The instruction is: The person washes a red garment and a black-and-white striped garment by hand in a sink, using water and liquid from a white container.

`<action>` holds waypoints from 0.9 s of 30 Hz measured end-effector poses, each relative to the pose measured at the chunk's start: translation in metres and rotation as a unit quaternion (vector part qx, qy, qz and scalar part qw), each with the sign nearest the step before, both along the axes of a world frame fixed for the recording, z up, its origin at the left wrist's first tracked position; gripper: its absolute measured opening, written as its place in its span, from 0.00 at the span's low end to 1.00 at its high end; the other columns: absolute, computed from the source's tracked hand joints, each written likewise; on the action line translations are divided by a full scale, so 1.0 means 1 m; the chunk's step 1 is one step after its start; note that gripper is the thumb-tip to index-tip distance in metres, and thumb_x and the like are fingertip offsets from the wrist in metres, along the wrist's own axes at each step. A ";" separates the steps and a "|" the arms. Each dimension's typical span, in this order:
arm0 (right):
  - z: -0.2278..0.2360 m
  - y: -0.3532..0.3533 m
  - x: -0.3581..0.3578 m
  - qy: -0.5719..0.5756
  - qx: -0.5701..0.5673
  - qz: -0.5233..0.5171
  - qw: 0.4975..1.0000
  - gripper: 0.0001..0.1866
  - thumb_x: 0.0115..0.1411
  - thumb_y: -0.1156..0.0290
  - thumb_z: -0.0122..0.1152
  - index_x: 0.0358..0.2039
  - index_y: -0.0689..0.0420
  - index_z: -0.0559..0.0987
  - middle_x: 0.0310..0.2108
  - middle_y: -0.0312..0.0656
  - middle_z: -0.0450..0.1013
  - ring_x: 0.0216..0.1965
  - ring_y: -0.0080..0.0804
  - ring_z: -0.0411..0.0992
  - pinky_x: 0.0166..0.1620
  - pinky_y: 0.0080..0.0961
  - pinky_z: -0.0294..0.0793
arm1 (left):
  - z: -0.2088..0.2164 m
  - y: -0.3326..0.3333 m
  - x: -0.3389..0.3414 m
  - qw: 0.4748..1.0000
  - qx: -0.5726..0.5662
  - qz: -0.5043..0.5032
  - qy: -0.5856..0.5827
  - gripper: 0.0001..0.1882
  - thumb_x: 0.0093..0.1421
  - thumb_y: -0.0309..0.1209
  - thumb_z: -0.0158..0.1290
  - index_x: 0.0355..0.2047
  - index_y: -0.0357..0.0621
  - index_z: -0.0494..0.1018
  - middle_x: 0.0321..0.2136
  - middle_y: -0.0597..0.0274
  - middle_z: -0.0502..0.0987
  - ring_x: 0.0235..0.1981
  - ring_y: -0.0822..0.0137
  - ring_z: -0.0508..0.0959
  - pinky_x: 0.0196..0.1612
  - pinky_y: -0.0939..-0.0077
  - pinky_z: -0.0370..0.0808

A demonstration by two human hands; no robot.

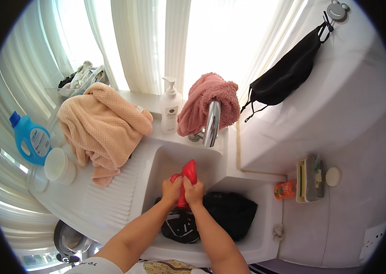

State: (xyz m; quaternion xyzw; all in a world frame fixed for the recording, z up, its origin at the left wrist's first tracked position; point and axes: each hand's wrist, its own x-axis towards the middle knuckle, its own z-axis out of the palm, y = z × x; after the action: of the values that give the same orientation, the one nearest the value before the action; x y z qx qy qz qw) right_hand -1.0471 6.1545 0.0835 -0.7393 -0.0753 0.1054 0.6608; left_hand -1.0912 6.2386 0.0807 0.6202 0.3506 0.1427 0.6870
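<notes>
Both my hands are wrapped round a wet-looking red cloth (189,170), held bunched over the white sink (157,165). My left hand (171,190) grips one side, and my right hand (193,191) is closed on the other, close beside it. A folded end of the cloth sticks up above the fists; part hangs below them. Beneath my hands and forearms lie dark fabrics: a plain black garment (233,213) on the right and a black piece with white marks (179,227) on the left, partly covered by my arms.
A chrome faucet (212,125) draped with a pink cloth (202,98) stands behind the sink, beside a white pump bottle (170,107). Left are a peach towel (104,123), a white tub (60,166) and a blue detergent bottle (31,139). A black mask (286,68) hangs right.
</notes>
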 end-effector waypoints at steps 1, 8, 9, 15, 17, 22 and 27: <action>0.007 -0.002 0.007 -0.020 -0.165 0.032 0.986 0.17 0.56 0.59 0.61 0.32 0.64 0.77 0.27 0.46 0.77 0.31 0.35 0.75 0.39 0.30 0.73 | -0.009 0.008 0.004 0.990 0.132 -0.014 0.052 0.18 0.55 0.40 0.56 0.35 0.35 0.73 0.27 0.53 0.77 0.28 0.55 0.78 0.33 0.66 0.73; -0.049 -0.017 0.041 -0.077 -0.547 0.171 0.816 0.36 0.59 0.48 0.49 0.62 0.54 0.56 0.63 0.58 0.47 0.60 0.58 0.54 0.53 0.51 0.63 | -0.045 0.014 0.015 0.864 0.410 -0.095 0.278 0.35 0.57 0.44 0.51 0.63 0.55 0.53 0.60 0.40 0.53 0.54 0.43 0.64 0.55 0.54 0.62; -0.062 -0.014 0.031 -0.129 -0.571 0.172 0.793 0.37 0.59 0.49 0.49 0.63 0.53 0.54 0.63 0.56 0.47 0.60 0.57 0.54 0.54 0.53 0.60 | -0.061 0.008 0.012 0.822 0.470 -0.123 0.298 0.34 0.58 0.42 0.49 0.64 0.59 0.51 0.62 0.40 0.49 0.57 0.43 0.61 0.57 0.52 0.59; -0.110 -0.002 0.027 -0.206 -0.608 0.190 0.743 0.37 0.59 0.53 0.51 0.64 0.54 0.52 0.57 0.55 0.60 0.57 0.59 0.58 0.58 0.57 0.53 | -0.115 0.013 0.024 0.816 0.498 -0.160 0.246 0.35 0.56 0.35 0.49 0.64 0.57 0.51 0.58 0.41 0.55 0.57 0.41 0.58 0.58 0.49 0.57; -0.115 -0.001 0.042 -0.180 -0.585 0.198 0.766 0.37 0.56 0.55 0.56 0.63 0.56 0.56 0.54 0.55 0.63 0.55 0.57 0.61 0.55 0.52 0.59 | -0.129 0.025 0.034 0.830 0.495 -0.173 0.191 0.37 0.53 0.34 0.51 0.64 0.52 0.52 0.55 0.39 0.61 0.55 0.42 0.62 0.58 0.53 0.59; -0.065 0.000 0.051 0.021 -0.251 -0.056 0.966 0.34 0.45 0.64 0.71 0.51 0.63 0.70 0.44 0.52 0.72 0.46 0.46 0.71 0.49 0.39 0.70 | -0.089 0.029 0.044 0.968 0.179 0.059 0.167 0.41 0.45 0.39 0.61 0.57 0.34 0.60 0.54 0.39 0.64 0.58 0.46 0.63 0.61 0.59 0.57; -0.046 -0.003 0.050 0.120 -0.205 -0.026 0.971 0.20 0.48 0.59 0.67 0.35 0.63 0.80 0.39 0.56 0.73 0.45 0.50 0.71 0.48 0.39 0.69 | -0.051 0.044 0.042 0.950 -0.293 0.077 0.081 0.41 0.48 0.51 0.62 0.55 0.36 0.64 0.50 0.45 0.70 0.52 0.57 0.70 0.56 0.65 0.65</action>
State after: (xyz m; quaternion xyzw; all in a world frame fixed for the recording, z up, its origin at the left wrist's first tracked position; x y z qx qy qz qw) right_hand -0.9968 6.1517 0.0371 -0.8426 0.0472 0.1891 0.5020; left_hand -1.0489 6.2831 0.0300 0.3723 0.4785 0.0355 0.7945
